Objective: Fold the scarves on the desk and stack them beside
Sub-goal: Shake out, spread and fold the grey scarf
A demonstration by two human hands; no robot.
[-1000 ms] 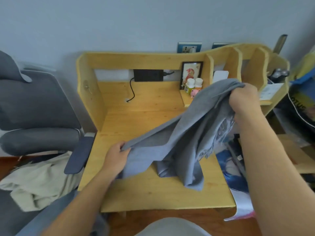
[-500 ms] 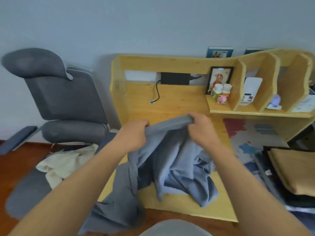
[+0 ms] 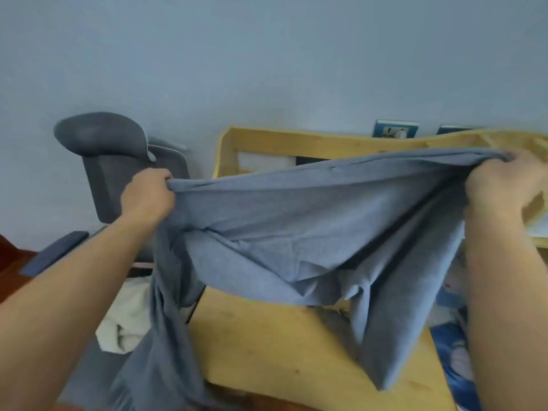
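you've got the grey scarf (image 3: 311, 221) stretched in the air above the worktop (image 3: 267, 345), your left hand (image 3: 146, 197) pinching one end of its top edge and your right hand (image 3: 504, 188) gripping the other, fingers curled into the cloth. its lower part hangs crumpled, one tail trailing off the worktop's left edge. no fold is made yet, so i'd say you're at the start: straighten, fold, stack beside. the pale cloth (image 3: 127, 318) on the chair (image 3: 118, 161) may be another scarf, though it's too blurred to tell.

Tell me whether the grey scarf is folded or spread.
Spread, not folded: the grey scarf hangs stretched between the left hand and right hand.
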